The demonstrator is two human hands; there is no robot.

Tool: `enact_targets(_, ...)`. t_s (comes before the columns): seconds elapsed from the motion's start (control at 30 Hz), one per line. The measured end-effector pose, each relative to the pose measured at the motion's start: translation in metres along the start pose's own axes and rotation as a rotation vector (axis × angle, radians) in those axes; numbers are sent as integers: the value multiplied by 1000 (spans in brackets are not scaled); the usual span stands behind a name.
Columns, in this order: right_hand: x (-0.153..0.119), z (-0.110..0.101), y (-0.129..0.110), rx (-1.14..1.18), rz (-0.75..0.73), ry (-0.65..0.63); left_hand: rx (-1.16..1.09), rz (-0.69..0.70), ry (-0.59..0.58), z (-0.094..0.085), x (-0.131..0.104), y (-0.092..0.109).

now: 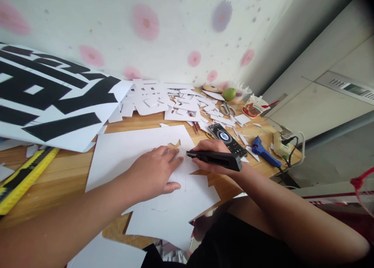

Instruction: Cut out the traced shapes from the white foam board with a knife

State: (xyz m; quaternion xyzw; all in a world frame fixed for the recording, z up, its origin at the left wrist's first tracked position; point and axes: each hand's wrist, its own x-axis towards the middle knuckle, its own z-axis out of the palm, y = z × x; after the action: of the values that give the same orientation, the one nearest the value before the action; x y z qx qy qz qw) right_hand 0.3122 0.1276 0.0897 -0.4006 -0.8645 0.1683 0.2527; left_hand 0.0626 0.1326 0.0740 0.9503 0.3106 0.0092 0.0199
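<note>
A white sheet (117,151) with thin drawn lines and a small cut-out hole lies on the wooden table (67,178). My left hand (154,172) rests flat on the sheet, fingers spread, just below the hole. In my right hand (212,155) is a black cutter (219,158), its tip on the sheet a little right of my left fingertips. Under the sheet's lower part lies another white piece (163,221). The blade itself is too small to make out.
A sheet with black lettering (64,88) and a yellow cutter (27,174) are at the left. Paper scraps (184,104), scissors (227,109), a phone (228,139), a blue glue gun (264,153), a power strip (281,145), a green fruit (229,94) and a cup (253,106) stand beyond and right.
</note>
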Motion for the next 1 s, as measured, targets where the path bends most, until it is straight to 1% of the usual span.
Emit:
enact_targets(0.1,-3,2,0,70,49,29,-49,-1,37,5,-2,-8)
enact_targets(0.23,-5,6,3,131,72,81,-183,53,132,15,-9,-36)
enact_targets(0.3,-6,9,4,131,68,114,-207,74,143,19,-12,-49)
enact_targets(0.37,-7,11,2,115,66,168,-214,96,144,22,-13,-56)
enact_targets(0.47,-8,10,-5,78,56,258,-224,123,149,23,-11,-56)
enact_targets(0.53,-7,6,-11,96,74,332,-222,122,151,22,-10,-53)
enact_targets(0.6,-5,1,-14,139,140,419,-215,114,154,20,-10,-51)
enact_targets(0.67,-3,-1,-13,189,213,469,-206,115,152,19,-11,-49)
enact_targets(0.8,1,3,-3,275,275,443,-183,122,151,18,-14,-47)
enact_targets(0.87,1,10,2,266,294,421,-160,113,163,18,-15,-45)
enact_targets(1.0,1,20,8,227,292,330,-61,127,154,15,-14,-37)
